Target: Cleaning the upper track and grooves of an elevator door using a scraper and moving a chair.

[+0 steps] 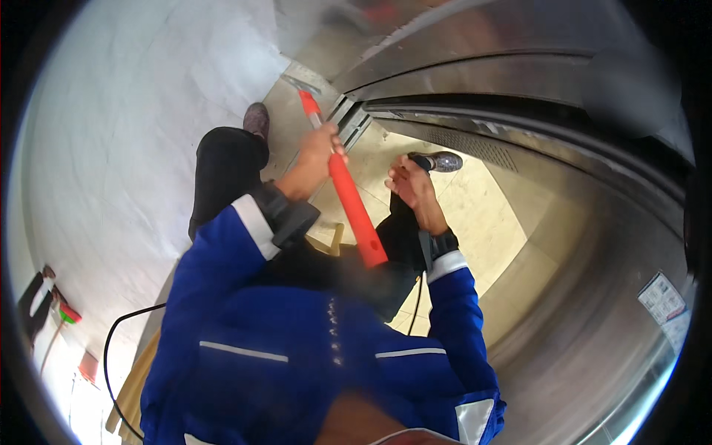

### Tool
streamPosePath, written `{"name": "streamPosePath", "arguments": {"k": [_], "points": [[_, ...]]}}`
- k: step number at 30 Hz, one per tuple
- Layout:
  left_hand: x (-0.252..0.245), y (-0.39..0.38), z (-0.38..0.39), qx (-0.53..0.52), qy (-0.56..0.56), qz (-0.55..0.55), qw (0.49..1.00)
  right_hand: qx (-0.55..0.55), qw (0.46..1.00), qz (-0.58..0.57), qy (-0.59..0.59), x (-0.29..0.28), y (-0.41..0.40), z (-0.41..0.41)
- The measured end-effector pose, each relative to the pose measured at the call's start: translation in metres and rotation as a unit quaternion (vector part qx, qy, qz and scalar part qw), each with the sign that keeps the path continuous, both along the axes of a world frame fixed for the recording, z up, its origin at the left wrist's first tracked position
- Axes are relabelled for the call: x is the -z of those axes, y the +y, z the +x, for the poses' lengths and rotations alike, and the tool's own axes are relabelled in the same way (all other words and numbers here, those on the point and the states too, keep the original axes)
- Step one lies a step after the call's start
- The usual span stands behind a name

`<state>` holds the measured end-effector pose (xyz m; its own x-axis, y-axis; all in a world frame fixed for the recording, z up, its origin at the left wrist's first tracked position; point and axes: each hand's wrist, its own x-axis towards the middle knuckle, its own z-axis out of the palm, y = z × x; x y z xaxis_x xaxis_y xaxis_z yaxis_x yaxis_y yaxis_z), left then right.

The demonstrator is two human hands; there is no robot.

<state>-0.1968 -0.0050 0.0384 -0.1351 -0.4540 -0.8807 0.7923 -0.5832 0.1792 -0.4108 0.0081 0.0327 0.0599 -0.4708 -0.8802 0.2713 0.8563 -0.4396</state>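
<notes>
My left hand [319, 154] is closed around a long-handled scraper [356, 208] with a red grip, near the middle of its shaft. The scraper's metal blade end points away from me, close to the foot of the pale wall, and its thick red handle end reaches back toward my lap. My right hand [410, 183] is raised above my right knee, fingers loosely curled and apart, holding nothing. It does not touch the scraper. Below the blade and my left hand run the metal door sill tracks [353, 123] in the floor. Whether the blade touches anything cannot be told.
A pale wall [128, 128] rises on the left. Brushed metal door panels [500, 78] curve along the right, with a perforated strip [473, 143] low down. A black cable [105, 356] loops at lower left; a red and green broom [69, 313] stands farther off.
</notes>
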Motion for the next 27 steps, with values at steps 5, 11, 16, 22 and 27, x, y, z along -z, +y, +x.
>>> {"name": "streamPosePath", "arguments": {"k": [5,11,16,22,27], "points": [[-0.035,-0.044,0.065,-0.160,-0.032,-0.054,0.985,0.021,0.997,-0.031,0.069,0.070,-0.041,0.017],[-0.025,-0.052,0.124,-0.178,-0.101,-0.053,0.977,0.032,0.988,-0.038,0.149,0.090,-0.067,0.030],[0.005,-0.049,0.137,-0.228,-0.176,-0.051,0.956,0.040,0.964,-0.101,0.243,0.086,-0.076,0.050],[0.009,-0.071,0.133,-0.181,-0.163,-0.040,0.969,0.090,0.967,-0.127,0.200,0.107,-0.075,0.042],[0.005,-0.088,0.139,-0.181,-0.170,-0.051,0.967,0.106,0.971,-0.104,0.188,0.109,-0.074,0.036]]}}
